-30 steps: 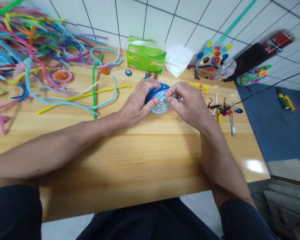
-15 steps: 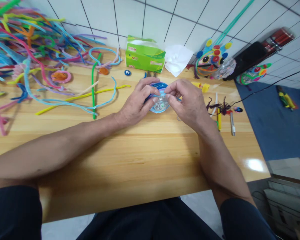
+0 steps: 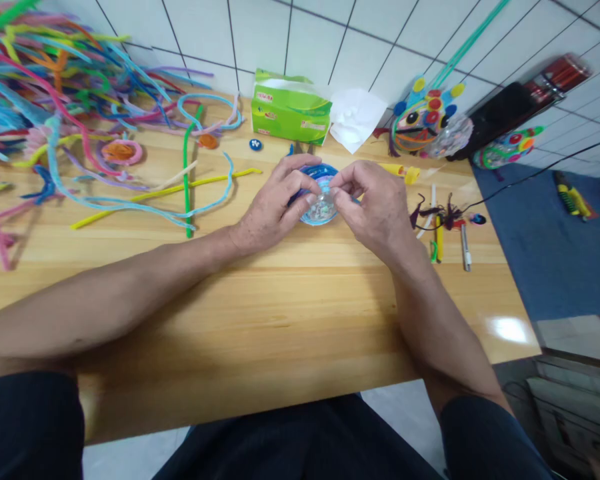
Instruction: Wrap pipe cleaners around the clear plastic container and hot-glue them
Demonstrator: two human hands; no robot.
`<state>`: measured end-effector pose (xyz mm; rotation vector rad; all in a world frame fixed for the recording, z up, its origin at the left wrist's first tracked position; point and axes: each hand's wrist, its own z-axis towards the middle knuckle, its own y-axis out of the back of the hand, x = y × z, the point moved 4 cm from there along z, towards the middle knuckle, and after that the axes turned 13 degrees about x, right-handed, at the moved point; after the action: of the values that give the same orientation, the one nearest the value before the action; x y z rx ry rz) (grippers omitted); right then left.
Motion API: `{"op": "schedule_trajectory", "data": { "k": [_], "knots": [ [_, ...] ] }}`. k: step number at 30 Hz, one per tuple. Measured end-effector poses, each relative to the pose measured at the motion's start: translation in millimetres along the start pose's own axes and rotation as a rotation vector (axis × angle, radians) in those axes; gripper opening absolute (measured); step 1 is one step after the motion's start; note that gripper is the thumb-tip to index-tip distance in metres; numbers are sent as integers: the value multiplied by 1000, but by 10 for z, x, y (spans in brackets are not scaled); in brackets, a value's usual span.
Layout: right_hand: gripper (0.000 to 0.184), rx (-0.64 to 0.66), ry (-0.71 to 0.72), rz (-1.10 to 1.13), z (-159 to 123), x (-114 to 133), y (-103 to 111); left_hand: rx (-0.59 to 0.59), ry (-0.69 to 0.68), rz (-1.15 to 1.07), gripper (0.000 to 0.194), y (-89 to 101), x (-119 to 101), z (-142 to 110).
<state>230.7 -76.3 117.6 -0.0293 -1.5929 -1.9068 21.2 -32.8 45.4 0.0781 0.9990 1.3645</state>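
Between my hands, over the wooden table (image 3: 280,300), is a clear plastic bottle-like piece (image 3: 322,210) with blue, fuzzy-looking strands round its rim. My left hand (image 3: 287,197) grips it from the left, fingers curled over the edge and thumb in front. On the other side my right hand (image 3: 373,200) has thumb and forefinger pinched together at the rim. Whatever lies in that pinch is too small and covered to name. Part of the piece is hidden behind my fingers.
Pipe cleaners (image 3: 105,93) pile up at the left. A green tissue pack (image 3: 291,110) and a white tissue (image 3: 357,119) stand by the tiled wall. At the right are a decorated bottle craft (image 3: 425,123), a black thermos (image 3: 500,117), a utility knife (image 3: 465,247) and a dark cable (image 3: 530,172).
My right hand and wrist have shifted slightly to the left, showing more of a green bit on the table behind. My left hand and the clear piece stay almost still.
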Motion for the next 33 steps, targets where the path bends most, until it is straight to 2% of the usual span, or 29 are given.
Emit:
{"op": "schedule_trajectory", "data": {
  "k": [7,14,23,33],
  "knots": [
    [9,-43,-21,-13,-11,-4,-32,-9,-48,-14,32,-2,13,2],
    [15,-49,-41,14,-3,-13,-65,0,-49,-12,34,-4,23,10],
    [16,-48,-73,-70,-55,39,-97,-15,-50,-49,35,-20,26,6],
    [15,-104,-125,-73,-53,50,-173,-27,-71,-78,32,-5,-26,13]
  ]
}}
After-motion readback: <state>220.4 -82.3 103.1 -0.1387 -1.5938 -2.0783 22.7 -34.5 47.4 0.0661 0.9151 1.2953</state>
